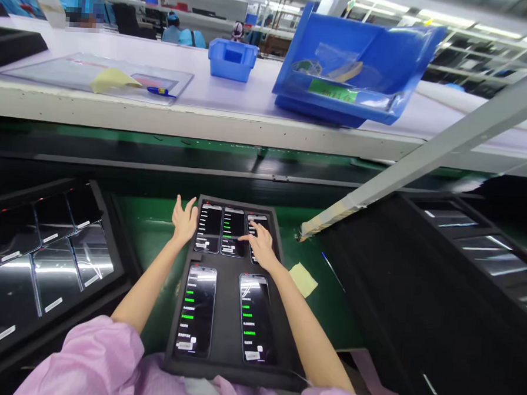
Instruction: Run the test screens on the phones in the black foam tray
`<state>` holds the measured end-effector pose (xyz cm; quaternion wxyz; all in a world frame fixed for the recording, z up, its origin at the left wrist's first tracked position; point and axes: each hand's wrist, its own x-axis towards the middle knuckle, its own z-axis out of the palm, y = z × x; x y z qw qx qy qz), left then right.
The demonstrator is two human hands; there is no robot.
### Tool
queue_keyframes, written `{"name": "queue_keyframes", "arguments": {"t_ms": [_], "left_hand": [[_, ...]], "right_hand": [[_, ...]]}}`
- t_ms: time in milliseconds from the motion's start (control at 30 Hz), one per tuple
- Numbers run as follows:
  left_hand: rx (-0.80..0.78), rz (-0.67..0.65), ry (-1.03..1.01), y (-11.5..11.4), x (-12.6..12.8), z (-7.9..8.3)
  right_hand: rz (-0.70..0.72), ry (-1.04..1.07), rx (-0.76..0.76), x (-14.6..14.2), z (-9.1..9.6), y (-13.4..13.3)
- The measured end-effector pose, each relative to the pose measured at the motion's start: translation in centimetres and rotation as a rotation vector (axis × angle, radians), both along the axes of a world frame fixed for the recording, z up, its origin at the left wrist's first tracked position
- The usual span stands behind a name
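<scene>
A black foam tray (226, 355) lies in front of me on the green belt, holding several phones with lit screens showing green and white text. My left hand (184, 220) rests at the tray's far left corner, fingers spread and open, beside the far-left phone (209, 227). Over the far-right phone (257, 226) my right hand (260, 244) reaches with fingers stretched out, fingertips touching its screen. Two larger phones (198, 309) (255, 315) lie in the tray's near row, untouched.
A second black tray (110, 254) with dark-screened phones sits at my left. Black trays (418, 288) are stacked at my right under a slanted grey bar (424, 156). A yellow paper slip (303, 279) lies on the belt. Blue bins (232, 59) (354, 66) stand on the white shelf beyond.
</scene>
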<state>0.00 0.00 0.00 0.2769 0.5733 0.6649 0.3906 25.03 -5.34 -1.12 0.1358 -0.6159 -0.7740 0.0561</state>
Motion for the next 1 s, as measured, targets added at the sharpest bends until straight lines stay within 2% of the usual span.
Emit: {"name": "queue_keyframes", "arguments": {"t_ms": [100,200,267,300,367,433,533,600,667,733,767,800,833,900,933,1000], "left_hand": [[-0.051,-0.017,-0.049,-2.3,-0.6,-0.6],[-0.096,-0.054,-0.101,-5.5,-1.6,-1.3],[-0.142,-0.127,-0.138,-8.0,-2.4,-1.5],[-0.187,-0.217,-0.169,-9.4,-2.8,-1.4],[-0.28,-0.444,-0.18,-12.1,-3.6,-1.0],[-0.317,-0.608,-0.139,-14.5,-4.1,-0.4],[-0.371,-0.685,-0.063,-16.5,-4.1,0.3],[-0.396,-0.671,-0.013,-16.3,-3.7,0.4],[-0.382,-0.624,0.037,-15.0,-3.0,0.3],[-0.313,-0.496,0.082,-12.9,-2.3,0.0],[-0.248,-0.358,0.113,-11.8,-1.9,-0.2],[-0.192,-0.276,0.13,-10.9,-1.6,-0.3],[-0.139,-0.311,0.121,-10.1,-1.4,-0.4],[-0.101,-0.455,0.081,-9.4,-1.0,-0.6],[-0.101,-0.517,0.051,-9.3,-0.9,-0.8],[-0.114,-0.522,-0.01,-9.5,-1.0,-1.1]], "right_hand": [[0.013,0.008,-0.039,-1.4,-0.2,0.8],[-0.142,0.002,0.042,-1.6,-0.2,1.4],[-0.236,0.042,0.092,-1.0,0.1,0.9],[-0.241,0.084,0.096,-0.5,0.3,0.3],[-0.166,0.198,0.058,0.6,1.1,-1.8],[-0.03,0.325,-0.02,1.6,1.8,-4.9],[0.13,0.475,-0.164,2.4,2.5,-10.2],[0.228,0.425,-0.295,2.5,2.4,-13.1],[0.259,0.291,-0.309,2.6,1.9,-14.6],[0.134,0.145,-0.164,3.1,1.2,-14.4],[0.014,0.085,-0.052,3.4,0.9,-13.8],[-0.122,0.042,0.063,3.7,0.6,-12.9],[-0.237,0.011,0.152,4.0,0.4,-11.9],[-0.326,-0.018,0.226,4.2,0.2,-9.9],[-0.314,-0.018,0.217,4.2,0.2,-9.0],[-0.246,0.006,0.155,4.0,0.1,-7.6]]}}
